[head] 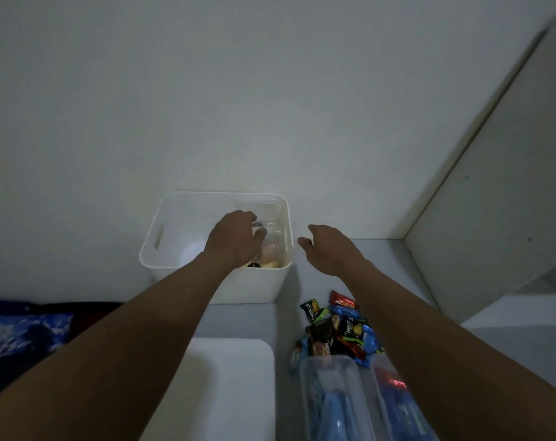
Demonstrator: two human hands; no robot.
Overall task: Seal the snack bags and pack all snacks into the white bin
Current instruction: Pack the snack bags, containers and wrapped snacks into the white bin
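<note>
Reaching into the white bin (pixel 257 286), the left hand (pixel 233 238) lies over a clear snack bag (pixel 272 248) that sits against the bin's right inner wall. Its fingers bend down onto the bag; whether they grip it cannot be told. The right hand (pixel 329 249) hovers just beside the bin's right rim, fingers loosely spread and holding nothing. The bin stands on the grey table (pixel 286 316) against the wall. A pile of wrapped snack packets (pixel 337 329) lies on the table under the right forearm, apart from the bin. A clear plastic container (pixel 330 393) lies nearest the camera, touching the pile. A blue patterned cloth (pixel 22 329) shows at far left.
</note>
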